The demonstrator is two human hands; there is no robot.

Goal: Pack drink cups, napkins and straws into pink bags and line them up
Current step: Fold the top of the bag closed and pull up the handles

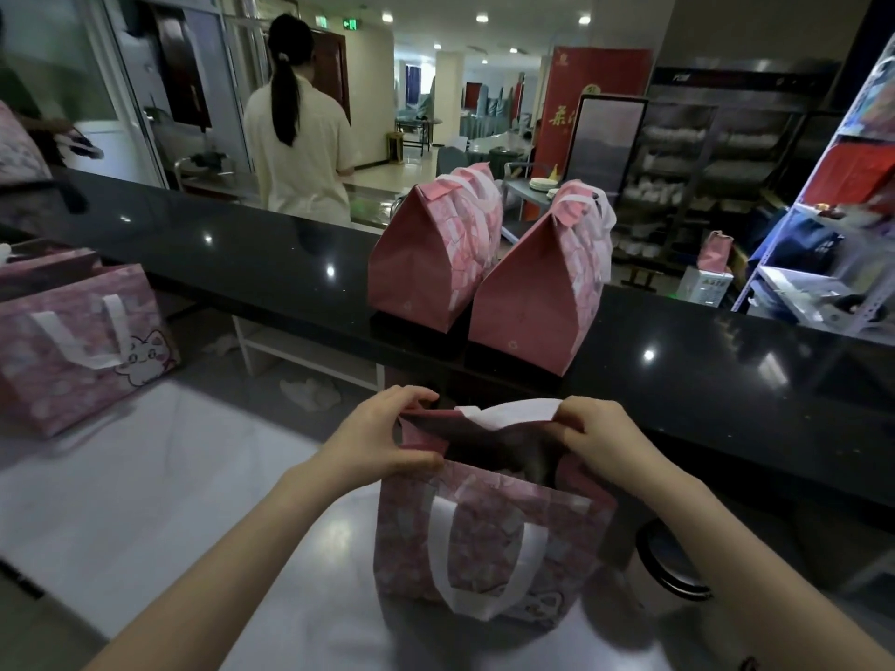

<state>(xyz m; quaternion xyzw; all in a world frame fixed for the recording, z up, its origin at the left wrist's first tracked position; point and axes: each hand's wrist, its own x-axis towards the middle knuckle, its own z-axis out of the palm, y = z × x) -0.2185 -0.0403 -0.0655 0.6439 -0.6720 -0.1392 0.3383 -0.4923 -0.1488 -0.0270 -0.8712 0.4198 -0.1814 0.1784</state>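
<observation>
Pink bag (484, 540) in both hands (387, 435) (598, 443), lidded cup (666, 571) alongside (two closed bags (421, 268) (525, 307) beyond)

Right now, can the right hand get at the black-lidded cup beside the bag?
Probably, once freed: the right hand pinches the bag, yet the cup stands uncovered close beside that forearm.

Both hands pinch the mouth of a pink bag (484, 540) on the pale worktop (145, 501), left hand (387, 438) and right hand (595, 443) at opposite corners; two closed bags (426, 263) stand side by side on the black counter (242, 254) beyond
</observation>
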